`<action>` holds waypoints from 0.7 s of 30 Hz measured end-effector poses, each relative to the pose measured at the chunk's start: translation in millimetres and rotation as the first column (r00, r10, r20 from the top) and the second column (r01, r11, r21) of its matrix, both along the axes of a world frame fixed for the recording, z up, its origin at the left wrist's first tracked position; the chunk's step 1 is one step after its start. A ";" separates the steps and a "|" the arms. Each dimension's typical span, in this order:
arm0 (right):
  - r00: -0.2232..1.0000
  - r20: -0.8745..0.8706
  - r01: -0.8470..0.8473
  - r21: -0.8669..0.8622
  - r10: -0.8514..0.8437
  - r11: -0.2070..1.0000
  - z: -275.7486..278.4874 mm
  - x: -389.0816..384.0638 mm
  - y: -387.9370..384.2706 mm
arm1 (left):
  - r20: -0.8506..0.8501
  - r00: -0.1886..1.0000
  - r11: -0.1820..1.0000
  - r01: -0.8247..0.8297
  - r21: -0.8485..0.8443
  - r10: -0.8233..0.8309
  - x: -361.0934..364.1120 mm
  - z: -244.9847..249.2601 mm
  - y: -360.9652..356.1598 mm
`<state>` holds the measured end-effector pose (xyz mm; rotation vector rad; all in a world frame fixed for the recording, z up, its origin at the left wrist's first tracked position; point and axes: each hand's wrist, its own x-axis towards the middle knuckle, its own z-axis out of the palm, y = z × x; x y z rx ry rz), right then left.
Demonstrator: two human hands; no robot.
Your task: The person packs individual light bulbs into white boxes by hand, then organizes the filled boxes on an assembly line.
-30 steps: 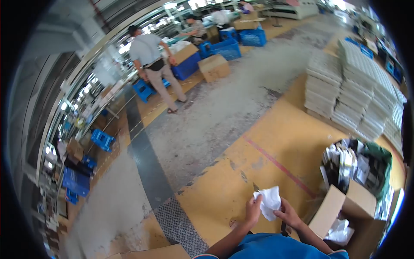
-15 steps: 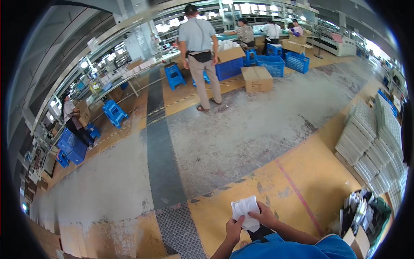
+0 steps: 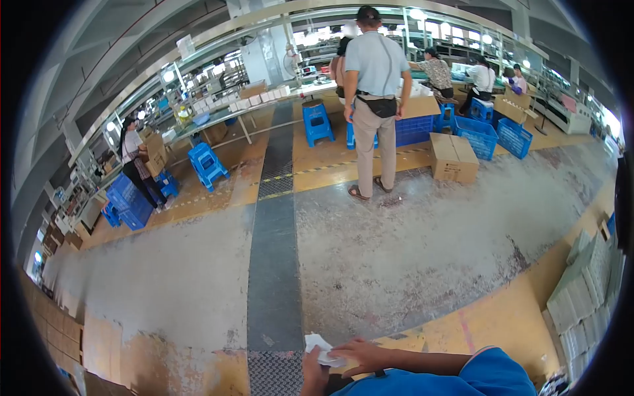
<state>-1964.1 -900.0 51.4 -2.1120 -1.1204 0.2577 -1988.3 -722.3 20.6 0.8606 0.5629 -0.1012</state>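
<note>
A crumpled white sheet, paper or cloth, (image 3: 318,344) is between my two hands at the bottom centre. My left hand (image 3: 314,371) grips its lower left side, fingers closed. From the right, my right hand (image 3: 362,354) reaches across and its fingers lie over the sheet's right edge; whether they pinch it is hard to make out. Blue clothing (image 3: 436,383) covers my upper body just below the hands.
A person (image 3: 376,86) stands with their back to me beside a cardboard box (image 3: 454,158). Blue stools (image 3: 317,124), blue crates (image 3: 475,137) and seated workers line the long bench. Grey stacks (image 3: 584,290) stand at right; another person (image 3: 135,155) holds a box at left.
The view has swung up and to the right. My hands and the white sheet now sit lower and further left in the picture, and the sheet looks more folded together.
</note>
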 end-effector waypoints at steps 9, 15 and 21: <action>0.994 -0.008 -0.111 0.122 0.113 0.986 -32.7 215.3 103.9 | 0.010 0.996 0.911 0.083 -0.403 -0.086 200.1 -78.2 94.9; 0.909 -0.295 0.309 -0.002 -0.296 0.951 14.9 366.1 153.2 | 0.154 0.887 0.897 0.415 0.153 -0.436 371.4 -26.3 142.8; 0.797 -0.274 0.598 0.239 -0.538 0.765 -23.0 485.0 176.5 | 0.017 0.773 0.663 0.532 0.526 -0.634 511.7 -7.7 147.9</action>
